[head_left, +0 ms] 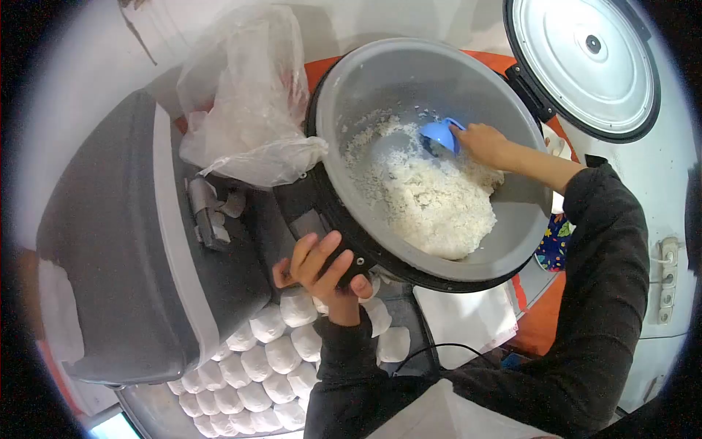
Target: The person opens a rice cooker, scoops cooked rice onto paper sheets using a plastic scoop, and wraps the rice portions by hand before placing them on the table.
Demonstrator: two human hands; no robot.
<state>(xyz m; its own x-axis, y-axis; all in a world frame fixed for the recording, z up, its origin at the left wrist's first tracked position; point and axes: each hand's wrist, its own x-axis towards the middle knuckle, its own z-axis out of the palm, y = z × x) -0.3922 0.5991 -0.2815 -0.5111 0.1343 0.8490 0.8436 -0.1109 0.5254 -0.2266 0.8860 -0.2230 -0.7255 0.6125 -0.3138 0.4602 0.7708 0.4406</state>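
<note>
My right hand [482,146] reaches into a large grey pot [523,110] and grips a small blue scoop [439,137], which is tilted against the cooked white rice. The rice [439,212] is heaped toward the near right side of the pot, with loose grains spread over the bottom and far wall. At the near left of the black rice cooker body [344,219], my left hand [322,274] is open, fingers spread and palm turned up. It is close to the cooker's outside; whether it touches is unclear.
The cooker's round lid [592,51] stands raised at the right. A clear plastic bag [245,110] lies behind left, next to a big grey-black container [117,249]. Several white rounded portions [281,355] sit in rows below. White paper [468,322] and a power strip [667,282] are at right.
</note>
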